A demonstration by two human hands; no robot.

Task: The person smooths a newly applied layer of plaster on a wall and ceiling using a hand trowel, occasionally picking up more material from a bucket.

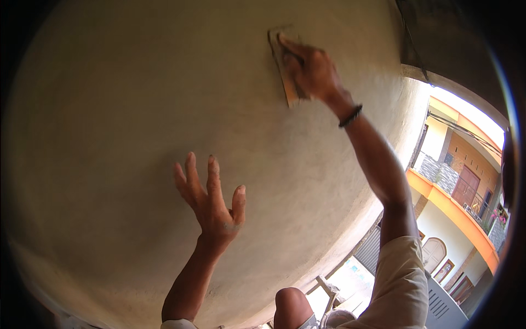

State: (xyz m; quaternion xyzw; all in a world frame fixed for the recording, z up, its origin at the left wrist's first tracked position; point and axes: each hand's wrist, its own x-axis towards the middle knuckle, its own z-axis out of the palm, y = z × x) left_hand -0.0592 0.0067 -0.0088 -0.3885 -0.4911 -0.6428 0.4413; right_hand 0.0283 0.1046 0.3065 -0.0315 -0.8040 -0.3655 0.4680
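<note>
Head view: on the left, the left hand [211, 200] is raised, fingers spread, holding nothing; whether it touches the plain wall [109, 109] cannot be told. Higher and further right, the flat float [290, 89] lies against the wall, slightly tilted. It is probably light and stiff, best held mid-back, where the right hand [319, 74] grips it, one finger stretched toward its upper end.

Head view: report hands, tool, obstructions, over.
Right hand gripping flat float against wall. Left hand spread open, wall contact unclear. Nothing seen blocking flat float.
</note>
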